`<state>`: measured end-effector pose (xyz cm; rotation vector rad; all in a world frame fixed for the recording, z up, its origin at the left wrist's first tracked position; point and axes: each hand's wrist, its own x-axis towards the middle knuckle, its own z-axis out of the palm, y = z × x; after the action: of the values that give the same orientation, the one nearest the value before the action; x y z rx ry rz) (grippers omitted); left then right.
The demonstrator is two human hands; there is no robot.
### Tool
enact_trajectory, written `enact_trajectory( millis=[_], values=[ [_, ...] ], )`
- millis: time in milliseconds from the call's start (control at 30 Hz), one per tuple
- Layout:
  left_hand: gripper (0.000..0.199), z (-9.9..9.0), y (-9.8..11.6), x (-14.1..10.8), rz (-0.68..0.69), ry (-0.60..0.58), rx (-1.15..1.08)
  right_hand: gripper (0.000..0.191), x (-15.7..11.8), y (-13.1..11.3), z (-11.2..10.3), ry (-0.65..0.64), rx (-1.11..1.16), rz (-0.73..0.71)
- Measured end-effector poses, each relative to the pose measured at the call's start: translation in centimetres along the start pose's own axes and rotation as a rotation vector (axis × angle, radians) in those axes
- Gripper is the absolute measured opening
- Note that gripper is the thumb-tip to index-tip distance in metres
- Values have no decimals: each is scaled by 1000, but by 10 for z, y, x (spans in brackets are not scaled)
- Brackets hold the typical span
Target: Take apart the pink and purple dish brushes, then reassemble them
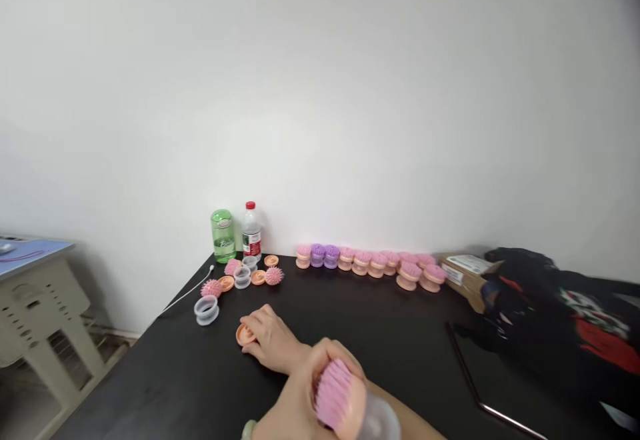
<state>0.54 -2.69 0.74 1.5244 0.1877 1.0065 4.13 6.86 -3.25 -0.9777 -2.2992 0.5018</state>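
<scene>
Pink bristled brush head (330, 393): gripped in the left hand (295, 403), low in view, with a clear plastic ring (381, 420) at its back.
Left fingers: closed around the brush's peach base, bristles facing up and left; a pale bracelet (249, 430) sits at the wrist.
Right hand (270, 337): just beyond the left hand, fingers together and curled down over an orange plastic disc (244, 335), which they appear to grip against the table.
Black table (150, 373): carries everything here, a white cable (185, 293) running off its back-left edge.
Loose parts: near the right hand, spiky pink balls (211, 288) and more clear rings (242, 277) lie among orange discs (258, 277).
Back wall row: assembled pink and purple brushes (370, 263) stand in a line.
Back corner: a green bottle (223, 236) beside a red-capped water bottle (251, 232).
Right side: a cardboard box (467, 280) against a black printed cloth (560, 313), with a dark metal-edged slate (480, 373) in front.
</scene>
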Motion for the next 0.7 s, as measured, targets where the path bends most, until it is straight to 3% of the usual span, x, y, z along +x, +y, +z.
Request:
enact_trajectory(
  millis=[100,167,267,367,500,700],
  values=[
    [64,1,-3,3,-10,102,-38,56,-27,14,-25,72,-23,104],
    [60,3,-3,5,-29,198,-86,52,-57,24,-51,138,-24,176],
    [58,5,-4,8,-163,319,-102,47,-110,31,-89,216,-13,269],
    [60,4,-13,8,-289,392,-51,63,-156,27,-115,252,56,401],
    [60,4,-26,8,-343,393,-24,68,-183,6,-128,269,167,486],
    [58,5,-26,9,-363,340,2,63,-181,-13,-124,320,204,404]
  ],
)
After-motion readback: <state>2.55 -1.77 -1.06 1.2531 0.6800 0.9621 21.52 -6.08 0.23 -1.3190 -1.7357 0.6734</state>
